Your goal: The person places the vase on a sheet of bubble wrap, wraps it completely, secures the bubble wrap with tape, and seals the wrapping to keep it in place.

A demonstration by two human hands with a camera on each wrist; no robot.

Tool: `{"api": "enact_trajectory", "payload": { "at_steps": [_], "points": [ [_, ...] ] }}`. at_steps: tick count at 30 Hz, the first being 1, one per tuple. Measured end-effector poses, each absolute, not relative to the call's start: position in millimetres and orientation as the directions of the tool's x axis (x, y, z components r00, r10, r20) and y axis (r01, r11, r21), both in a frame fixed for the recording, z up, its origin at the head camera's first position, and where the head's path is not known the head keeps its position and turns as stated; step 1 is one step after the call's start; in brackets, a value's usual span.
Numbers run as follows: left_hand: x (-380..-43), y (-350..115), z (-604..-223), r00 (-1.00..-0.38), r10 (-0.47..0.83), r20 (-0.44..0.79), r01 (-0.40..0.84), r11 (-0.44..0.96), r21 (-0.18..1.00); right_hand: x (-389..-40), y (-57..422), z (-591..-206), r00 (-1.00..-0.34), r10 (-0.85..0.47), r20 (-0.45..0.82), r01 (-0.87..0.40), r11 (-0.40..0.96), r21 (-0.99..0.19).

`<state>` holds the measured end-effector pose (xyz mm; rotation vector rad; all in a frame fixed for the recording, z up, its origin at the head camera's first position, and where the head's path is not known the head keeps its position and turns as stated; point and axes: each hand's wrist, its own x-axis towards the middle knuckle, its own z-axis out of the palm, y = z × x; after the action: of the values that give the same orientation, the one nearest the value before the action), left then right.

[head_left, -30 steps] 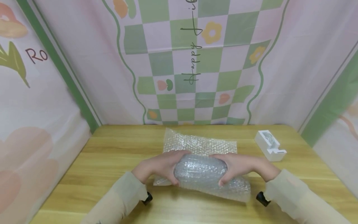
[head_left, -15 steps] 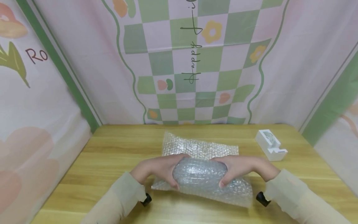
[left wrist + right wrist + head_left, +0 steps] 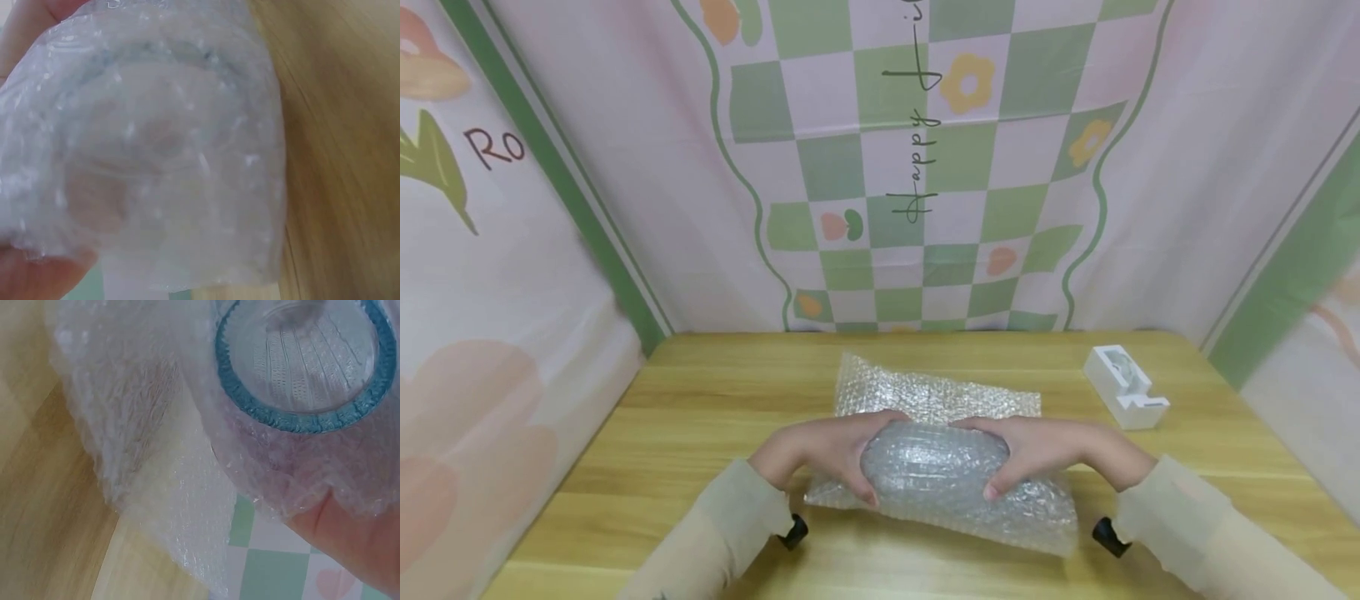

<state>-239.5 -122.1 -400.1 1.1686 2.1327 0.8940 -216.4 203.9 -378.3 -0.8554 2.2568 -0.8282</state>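
Observation:
A clear ribbed glass vessel [image 3: 306, 422] with a thick teal ring at its end lies on its side, rolled inside bubble wrap [image 3: 936, 398]. My left hand [image 3: 831, 454] grips the left end of the roll, thumb on the near side. Around the right end my right hand [image 3: 1045, 446] holds it, thumb also in front. In the left wrist view, layers of wrap [image 3: 187, 187] cover the glass, and only a faint round outline shows through. Loose sheet extends behind the roll and to its right front. Most fingertips on the far side are hidden.
A white tape dispenser [image 3: 1123, 390] with a roll of clear tape stands at the back right of the wooden table [image 3: 722, 375]. Behind the table hangs a green-and-white checked cloth [image 3: 955, 175]. Printed fabric also forms both sides.
Both hands have brought the wrapped roll slightly toward the person, and the sheet's back edge has come forward with it. Over the last half second almost nothing has moved.

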Motion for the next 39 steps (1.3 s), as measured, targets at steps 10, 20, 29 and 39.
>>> {"api": "enact_trajectory", "payload": {
  "at_steps": [10, 20, 29, 39],
  "points": [
    [-240.1, -122.6, -401.4, -0.485, 0.860, -0.156, 0.488, 0.414, 0.768, -201.4, 203.4, -370.9, -0.666, -0.745, -0.040, -0.633, 0.593, -0.498],
    [-240.3, -126.2, -404.2, -0.538, 0.817, -0.208, 0.429, 0.478, 0.766, -167.6, 190.9, -365.1, -0.710, -0.699, 0.084, -0.704, 0.702, -0.108],
    [-242.3, -124.6, -401.9, -0.541, 0.815, -0.208, 0.453, 0.491, 0.744, -169.1, 181.5, -372.3, -0.710, -0.695, 0.113, -0.704, 0.707, -0.068],
    [-240.3, -119.1, -394.2, -0.549, 0.805, -0.224, 0.513, 0.536, 0.670, -175.8, 186.1, -383.0, -0.675, -0.721, 0.156, -0.735, 0.675, -0.064]
  ]
}}
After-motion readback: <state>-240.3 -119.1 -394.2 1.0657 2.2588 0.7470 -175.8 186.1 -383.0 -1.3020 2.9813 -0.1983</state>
